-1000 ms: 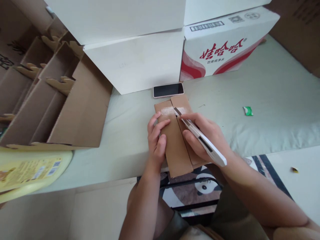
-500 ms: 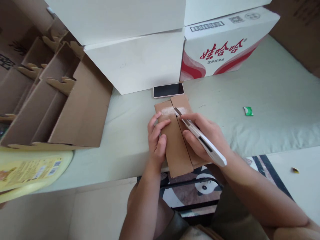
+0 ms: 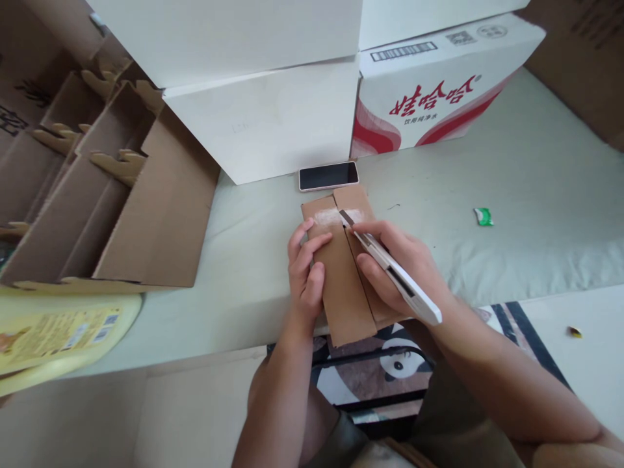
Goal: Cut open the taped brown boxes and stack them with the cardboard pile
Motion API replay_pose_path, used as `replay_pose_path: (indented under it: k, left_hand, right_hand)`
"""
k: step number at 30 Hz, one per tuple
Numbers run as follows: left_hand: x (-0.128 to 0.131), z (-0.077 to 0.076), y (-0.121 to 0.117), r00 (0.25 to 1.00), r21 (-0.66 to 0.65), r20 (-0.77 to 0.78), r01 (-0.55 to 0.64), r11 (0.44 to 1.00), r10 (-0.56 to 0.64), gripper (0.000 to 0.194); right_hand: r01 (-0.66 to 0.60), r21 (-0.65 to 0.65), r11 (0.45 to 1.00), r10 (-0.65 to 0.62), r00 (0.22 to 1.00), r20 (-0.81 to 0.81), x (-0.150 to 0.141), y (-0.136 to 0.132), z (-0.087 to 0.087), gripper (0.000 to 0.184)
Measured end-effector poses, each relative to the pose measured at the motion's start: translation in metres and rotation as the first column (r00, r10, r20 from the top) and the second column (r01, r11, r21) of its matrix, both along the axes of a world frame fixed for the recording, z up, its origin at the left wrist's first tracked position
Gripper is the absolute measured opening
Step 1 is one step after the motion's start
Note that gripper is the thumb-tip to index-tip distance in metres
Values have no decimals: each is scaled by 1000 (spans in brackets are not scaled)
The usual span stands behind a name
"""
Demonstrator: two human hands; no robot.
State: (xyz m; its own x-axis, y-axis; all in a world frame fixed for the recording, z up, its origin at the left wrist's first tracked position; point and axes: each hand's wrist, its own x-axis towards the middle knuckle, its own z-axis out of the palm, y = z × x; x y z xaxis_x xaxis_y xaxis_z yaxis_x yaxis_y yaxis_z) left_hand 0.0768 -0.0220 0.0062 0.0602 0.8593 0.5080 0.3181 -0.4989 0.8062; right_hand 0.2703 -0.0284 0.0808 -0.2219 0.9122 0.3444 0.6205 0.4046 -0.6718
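Note:
A small brown cardboard box point(image 3: 344, 279) lies in front of me, with a seam running down its top and a whitish scuffed patch across its far end. My left hand point(image 3: 308, 266) grips the box's left side, fingertips curled onto the top. In my right hand point(image 3: 400, 260) is a white utility knife point(image 3: 407, 286), held like a pen. Its blade is out, and the tip rests at the seam by the whitish patch. The near end of the box overhangs the edge of the green-covered surface point(image 3: 244, 279).
A phone point(image 3: 329, 176) lies just beyond the box. White cartons point(image 3: 273, 123) and a red-printed carton point(image 3: 439, 104) stand behind it. To the left are a divided cardboard box point(image 3: 160, 208) and a yellow container point(image 3: 97, 331). A green wrapper point(image 3: 483, 217) lies to the right.

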Motion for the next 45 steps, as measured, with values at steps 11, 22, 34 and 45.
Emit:
replay_pose_path:
  k: [11, 22, 34, 45]
  left_hand:
    - [0, 0, 0, 1000, 4, 20, -1, 1000, 1, 41]
    - [1, 0, 0, 999, 10, 45, 18, 1000, -18, 40]
    - [1, 1, 0, 1000, 6, 4, -10, 1000, 10, 42]
    - [1, 0, 0, 1000, 12, 16, -4, 1000, 3, 42]
  right_hand:
    - [-6, -3, 1000, 6, 1000, -12, 0, 0, 0, 27]
    - [0, -2, 1000, 0, 1000, -19, 0, 0, -3, 27]
    - [-4, 12, 1000, 5, 1000, -15, 0, 0, 0, 26]
    - [1, -18, 1000, -1, 1000, -17, 0, 0, -1, 28]
